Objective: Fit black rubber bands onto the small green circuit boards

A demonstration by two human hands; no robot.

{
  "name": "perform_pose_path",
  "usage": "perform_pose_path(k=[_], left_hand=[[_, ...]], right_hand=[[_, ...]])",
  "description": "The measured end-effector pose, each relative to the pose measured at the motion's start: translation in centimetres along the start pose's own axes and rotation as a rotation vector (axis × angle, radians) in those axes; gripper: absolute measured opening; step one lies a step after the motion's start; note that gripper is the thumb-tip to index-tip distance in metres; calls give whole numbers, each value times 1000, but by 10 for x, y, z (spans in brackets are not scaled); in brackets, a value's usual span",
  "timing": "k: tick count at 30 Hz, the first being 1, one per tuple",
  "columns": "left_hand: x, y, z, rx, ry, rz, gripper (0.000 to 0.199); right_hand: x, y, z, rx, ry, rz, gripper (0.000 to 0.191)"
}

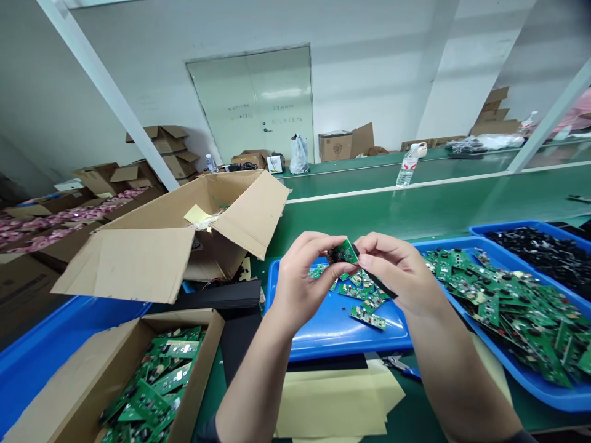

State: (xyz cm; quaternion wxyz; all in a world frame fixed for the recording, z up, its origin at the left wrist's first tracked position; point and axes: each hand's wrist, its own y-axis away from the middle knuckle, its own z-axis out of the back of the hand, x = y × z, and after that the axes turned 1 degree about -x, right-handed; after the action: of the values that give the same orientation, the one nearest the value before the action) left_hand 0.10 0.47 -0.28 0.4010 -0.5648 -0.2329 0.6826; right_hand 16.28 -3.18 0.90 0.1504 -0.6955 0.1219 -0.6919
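Two bare forearms (252, 387) raised over bench, one circuit board pinched between both hands

Both elbows sit low and out of frame, with the forearms angling up to meet at the centre. The left hand (300, 283) is curled nearly closed, its fingertips (323, 243) pinching one edge of the green circuit board (346, 252). The right hand (397, 271) is curled the same way, closing on the opposite edge. A black component sits on the board, and a flat black strip (378, 284) runs from it toward the right hand. The board is held in the air above a shallow blue plastic tray (332, 351), which carries a loose heap of smaller green boards (362, 292), too overlapped to count.

Right of it, a second blue tray (545, 387) is piled with many green boards (508, 314). A third blue tray (508, 226) beyond holds a mass of small black parts (540, 255). At lower left, a cardboard box (203, 357) holds stacked green boards (157, 394). A second, larger cardboard box (249, 209) stands open beyond it, flaps raised. Below the hands lie pale yellow sheets (337, 400) and one pair of blue-handled pliers (401, 367) on the green workbench (369, 215).
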Motion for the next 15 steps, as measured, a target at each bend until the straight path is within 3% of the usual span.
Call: perform_pose_path(k=[4,9,12,15], left_hand=[[-2,-1,0,51,-91,-52,26],[2,1,-6,90,-196,-38,22],[2,3,-10,124,-134,28,20],[-1,3,-14,164,-46,97,17]], right_hand=[[1,1,0,-9,102,64,15],[1,2,9,-47,317,-47,14],[2,0,18,27,332,-21,15],[2,-5,27,163,174,41,13]])
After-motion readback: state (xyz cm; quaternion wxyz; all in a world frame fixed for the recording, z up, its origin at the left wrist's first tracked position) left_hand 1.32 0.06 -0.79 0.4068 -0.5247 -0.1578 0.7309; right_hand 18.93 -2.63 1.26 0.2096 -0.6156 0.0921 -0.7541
